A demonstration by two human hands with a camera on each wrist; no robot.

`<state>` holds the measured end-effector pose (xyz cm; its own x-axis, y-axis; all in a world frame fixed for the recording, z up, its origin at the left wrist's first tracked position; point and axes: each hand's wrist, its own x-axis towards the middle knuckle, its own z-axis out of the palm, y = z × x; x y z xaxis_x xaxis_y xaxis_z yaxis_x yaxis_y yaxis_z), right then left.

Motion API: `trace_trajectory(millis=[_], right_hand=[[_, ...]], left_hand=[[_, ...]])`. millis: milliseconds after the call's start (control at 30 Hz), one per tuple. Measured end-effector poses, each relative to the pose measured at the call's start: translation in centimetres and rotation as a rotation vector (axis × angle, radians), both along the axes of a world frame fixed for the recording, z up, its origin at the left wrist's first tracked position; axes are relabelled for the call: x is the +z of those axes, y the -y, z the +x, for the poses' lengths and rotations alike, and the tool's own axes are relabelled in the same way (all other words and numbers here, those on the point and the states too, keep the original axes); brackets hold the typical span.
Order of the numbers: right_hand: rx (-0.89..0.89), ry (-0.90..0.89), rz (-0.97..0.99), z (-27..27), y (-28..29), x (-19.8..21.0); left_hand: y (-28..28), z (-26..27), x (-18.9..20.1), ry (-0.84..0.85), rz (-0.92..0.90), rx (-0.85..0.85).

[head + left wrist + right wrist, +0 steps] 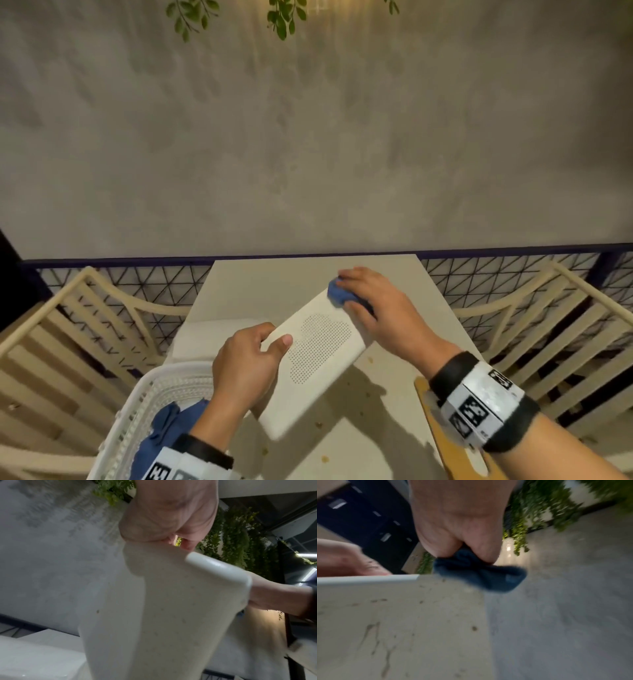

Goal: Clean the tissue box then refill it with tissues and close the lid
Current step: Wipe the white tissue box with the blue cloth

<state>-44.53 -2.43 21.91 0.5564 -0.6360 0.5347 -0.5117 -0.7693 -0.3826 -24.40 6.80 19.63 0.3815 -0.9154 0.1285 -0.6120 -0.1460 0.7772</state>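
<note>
A white tissue box (318, 363) with a dotted pattern on its upper face is held tilted over the table (274, 284). My left hand (274, 337) grips its left long edge, thumb on top and fingers underneath. My right hand (356, 291) holds a bunched blue cloth (337, 291) against the box's far end. In the right wrist view, the cloth (479, 573) is pinched in my right hand (462, 534) at a corner of the stained box (393, 615). In the left wrist view, my left hand (171, 534) grips the box (163, 615). A stack of white tissues (219, 337) lies left of the box.
A white perforated basket (137, 411) at the near left holds another blue cloth (164, 428). A wooden board with a slot (445, 445) lies at the near right under my right forearm. Slatted chairs (68, 342) stand on both sides, and a grey wall rises behind the table.
</note>
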Motion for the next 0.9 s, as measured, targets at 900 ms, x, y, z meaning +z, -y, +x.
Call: trace_trajectory(millis=[900], right_hand=[[0.735, -0.143, 0.033, 4.7, -6.5, -4.8]], left_hand=[[2.4, 1.7, -0.4, -0.381, -0.095, -0.040]])
